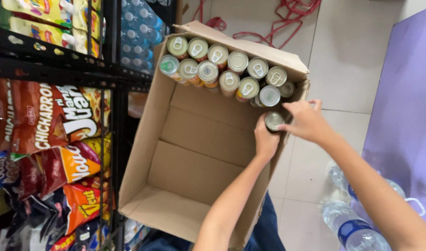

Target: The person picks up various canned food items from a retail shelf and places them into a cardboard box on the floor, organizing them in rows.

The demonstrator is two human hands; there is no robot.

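I have both hands closed around one silver-topped metal can [274, 120]: left hand [266, 139] below, right hand [306, 122] beside it. It sits upright inside the brown cardboard box [199, 153], just under the packed cans [222, 69]. I'd keep it vertical, grip even.

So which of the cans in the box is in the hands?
The lone can by the box's right wall, below the two rows, gripped between left hand and right hand.
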